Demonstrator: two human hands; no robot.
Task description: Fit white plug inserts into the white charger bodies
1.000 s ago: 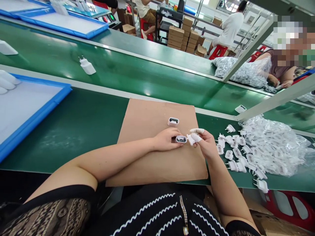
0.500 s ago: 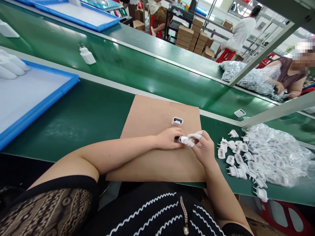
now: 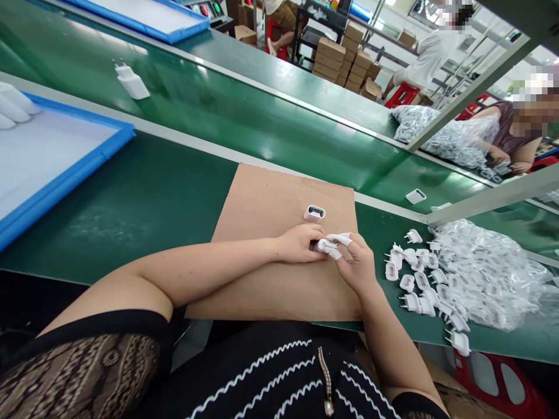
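A person sits at a green workbench [image 3: 144, 203] with both bare forearms resting on a brown cardboard sheet [image 3: 271, 203]. The left hand [image 3: 299, 243] and the right hand [image 3: 358, 265] meet at the middle of the sheet, both pinching one small white plastic piece [image 3: 325, 246] between their fingertips. It looks like a charger shell pressed together with a plug part, though the fingers hide the join. White finger covers [image 3: 343, 238] sit on two fingers of the right hand.

Just beyond the hands, a second white charger shell [image 3: 314, 213] lies on the cardboard, apart from them, its open end facing the viewer.

To the right of the sheet, loose white plug pieces [image 3: 419, 282] with metal prongs are scattered on the bench beside a clear plastic bag [image 3: 489, 273] full of more of them. At far left lies a white tray with a blue rim [image 3: 74, 183].

Beyond the bench runs a green conveyor belt [image 3: 244, 125] carrying a finished white charger [image 3: 131, 81] at upper left and another white shell [image 3: 415, 196] near a metal frame post. Across the belt another person [image 3: 506, 139] works beside a second bag of parts, with stacked cardboard boxes [image 3: 345, 67] behind.
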